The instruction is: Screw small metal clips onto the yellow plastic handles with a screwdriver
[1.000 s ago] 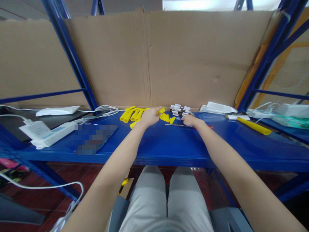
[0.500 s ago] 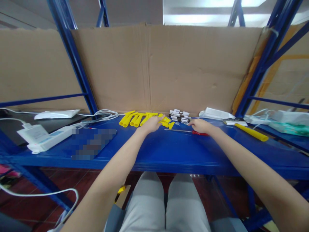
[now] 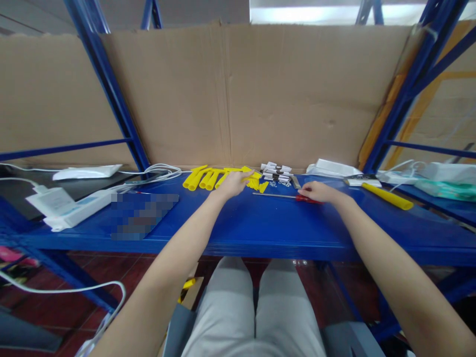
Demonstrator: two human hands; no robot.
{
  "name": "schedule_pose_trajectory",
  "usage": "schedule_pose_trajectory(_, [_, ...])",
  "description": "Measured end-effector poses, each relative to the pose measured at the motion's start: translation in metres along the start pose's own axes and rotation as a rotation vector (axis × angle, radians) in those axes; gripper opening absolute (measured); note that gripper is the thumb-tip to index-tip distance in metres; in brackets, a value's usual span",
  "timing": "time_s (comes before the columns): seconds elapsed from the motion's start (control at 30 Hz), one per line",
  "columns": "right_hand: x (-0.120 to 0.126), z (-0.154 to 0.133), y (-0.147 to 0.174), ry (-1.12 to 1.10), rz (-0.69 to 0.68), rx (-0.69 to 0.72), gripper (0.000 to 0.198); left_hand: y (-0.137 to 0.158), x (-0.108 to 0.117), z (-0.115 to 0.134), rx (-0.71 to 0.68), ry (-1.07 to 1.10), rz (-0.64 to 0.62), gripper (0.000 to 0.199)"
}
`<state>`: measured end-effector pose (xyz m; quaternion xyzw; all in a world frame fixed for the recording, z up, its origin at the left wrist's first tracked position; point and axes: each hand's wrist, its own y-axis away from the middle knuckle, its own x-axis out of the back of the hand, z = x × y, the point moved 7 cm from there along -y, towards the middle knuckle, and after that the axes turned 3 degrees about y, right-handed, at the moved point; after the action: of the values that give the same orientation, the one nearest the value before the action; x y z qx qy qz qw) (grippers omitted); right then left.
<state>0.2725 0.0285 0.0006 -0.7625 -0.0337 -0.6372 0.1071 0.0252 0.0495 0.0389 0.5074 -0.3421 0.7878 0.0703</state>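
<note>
My left hand (image 3: 235, 184) rests at the back of the blue shelf, between the yellow tubes (image 3: 208, 180) and a small heap of yellow pieces (image 3: 253, 182). One finger stretches right over the heap; the other fingers are partly hidden, and I see nothing held. My right hand (image 3: 318, 191) has its fingers curled down on the red handle of a screwdriver (image 3: 275, 195), which lies flat with its shaft pointing left. Just behind those fingertips is a small grey metal piece (image 3: 295, 182). White bundles with dark bands (image 3: 276, 172) are stacked between the hands, small silvery parts (image 3: 284, 184) before them.
A white power strip (image 3: 80, 208) with a plugged-in charger and cables occupies the left side. Near it lies a dark flat object (image 3: 145, 215), blurred out. On the right are a yellow rod (image 3: 386, 196) and white packages (image 3: 332, 168). Cardboard (image 3: 290, 99) walls the back.
My right hand has shifted slightly right onto the screwdriver handle, uncovering the grey metal piece. My left hand stays by the yellow pieces. The view has tilted down a little.
</note>
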Motion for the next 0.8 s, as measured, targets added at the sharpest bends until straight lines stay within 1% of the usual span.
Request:
schedule_pose_trajectory(0.2, [-0.003, -0.008, 0.004, -0.168, -0.047, 0.051, 0.040, 0.003, 0.000, 0.001, 0.026, -0.014, -0.059, 0.052])
schedule_pose_trajectory(0.33, [-0.005, -0.010, 0.004, -0.177, -0.048, 0.053, 0.041, 0.003, -0.004, -0.004, 0.047, -0.027, -0.086, 0.059])
schedule_pose_trajectory(0.43, [-0.006, -0.012, 0.001, -0.140, -0.024, 0.085, 0.041, 0.002, -0.007, -0.006, 0.027, -0.035, -0.094, 0.057])
schedule_pose_trajectory(0.6, [-0.007, -0.013, -0.004, -0.107, 0.027, 0.094, 0.042, 0.003, -0.004, -0.008, 0.044, -0.050, -0.053, 0.053])
schedule_pose_trajectory(0.7, [-0.009, -0.012, -0.003, -0.153, 0.007, 0.110, 0.040, 0.003, -0.002, -0.006, 0.043, -0.057, -0.048, 0.047])
schedule_pose_trajectory(0.8, [-0.011, -0.011, -0.002, -0.169, -0.008, 0.126, 0.035, 0.003, -0.003, -0.001, -0.010, -0.025, -0.060, 0.046])
